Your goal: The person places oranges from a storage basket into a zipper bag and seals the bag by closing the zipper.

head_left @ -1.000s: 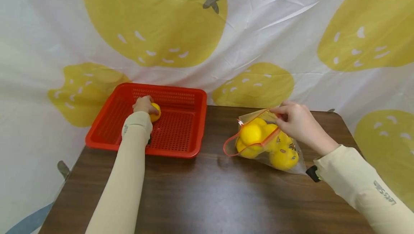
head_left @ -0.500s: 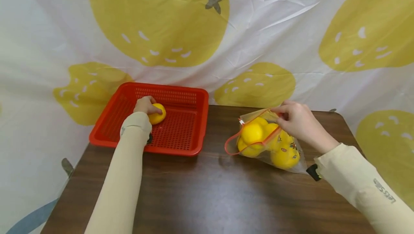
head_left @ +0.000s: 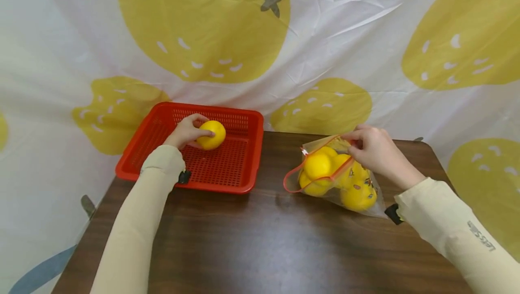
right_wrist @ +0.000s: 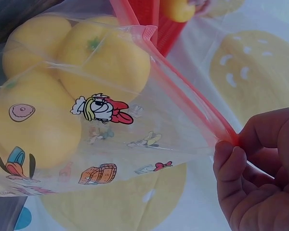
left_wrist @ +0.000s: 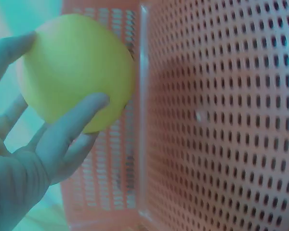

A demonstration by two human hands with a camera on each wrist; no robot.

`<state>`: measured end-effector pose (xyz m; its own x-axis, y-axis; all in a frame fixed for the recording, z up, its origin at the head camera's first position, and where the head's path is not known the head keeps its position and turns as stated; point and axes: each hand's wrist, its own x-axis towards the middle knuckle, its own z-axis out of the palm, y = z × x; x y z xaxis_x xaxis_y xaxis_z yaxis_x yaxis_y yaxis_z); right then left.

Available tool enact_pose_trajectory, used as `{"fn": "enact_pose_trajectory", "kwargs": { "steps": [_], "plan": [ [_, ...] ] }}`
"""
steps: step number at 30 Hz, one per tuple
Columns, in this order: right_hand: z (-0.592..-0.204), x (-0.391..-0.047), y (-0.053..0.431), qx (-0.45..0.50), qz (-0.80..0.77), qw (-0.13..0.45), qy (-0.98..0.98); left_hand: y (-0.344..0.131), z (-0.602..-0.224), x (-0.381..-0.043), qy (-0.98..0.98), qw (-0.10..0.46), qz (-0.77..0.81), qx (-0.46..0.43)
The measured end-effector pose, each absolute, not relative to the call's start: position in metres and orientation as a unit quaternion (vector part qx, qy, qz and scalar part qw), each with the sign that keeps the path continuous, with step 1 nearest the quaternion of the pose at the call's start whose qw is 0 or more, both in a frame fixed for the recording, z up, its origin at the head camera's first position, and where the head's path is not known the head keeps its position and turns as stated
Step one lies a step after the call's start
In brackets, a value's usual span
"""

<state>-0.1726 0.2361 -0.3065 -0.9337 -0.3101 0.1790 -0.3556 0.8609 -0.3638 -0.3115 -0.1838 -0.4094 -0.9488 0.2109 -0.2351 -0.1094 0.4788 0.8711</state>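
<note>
My left hand (head_left: 188, 132) holds a round yellow citrus fruit (head_left: 215, 135) between thumb and fingers, over the red perforated basket (head_left: 253, 161). The left wrist view shows the thumb across the fruit's (left_wrist: 74, 62) near side, with the basket's slotted floor (left_wrist: 221, 110) beyond. My right hand (head_left: 375, 151) pinches the red-edged rim of a clear zip bag (head_left: 339, 203) at its upper corner, so the mouth gapes toward the left. Several like yellow fruits (head_left: 318, 166) lie inside the bag. In the right wrist view, thumb and fingertips grip the zip strip (right_wrist: 197, 106); cartoon prints mark the plastic.
Basket and bag both rest on a dark brown wooden table (head_left: 260, 249), a gap between them. A white cloth (head_left: 325, 27) printed with big yellow fruits hangs right behind the table's back edge.
My left hand has lifted the citrus fruit from low in the basket, moving it up and to the right. The right hand keeps its pinch on the bag, nearly still.
</note>
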Motion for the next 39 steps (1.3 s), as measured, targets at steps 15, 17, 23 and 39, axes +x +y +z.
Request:
{"fn": "enact_pose_trajectory", "kwargs": {
  "steps": [15,17,23,39],
  "plan": [
    [-0.307,-0.177,0.237,0.174,0.197,0.059,-0.963,-0.124,-0.378,-0.259,0.696,0.184,0.677,0.155],
    [-0.307,-0.177,0.237,0.174,0.197,0.059,-0.963,-0.111,-0.374,-0.252,0.67,0.187,0.699,0.164],
    [-0.306,-0.177,0.236,0.174,0.198,0.058,-0.963,-0.065,-0.366,-0.233,0.615,0.204,0.74,0.181],
    [-0.306,-0.179,0.232,0.177,0.2,0.071,-0.961,0.028,-0.373,-0.208,0.541,0.237,0.778,0.214]
  ]
}}
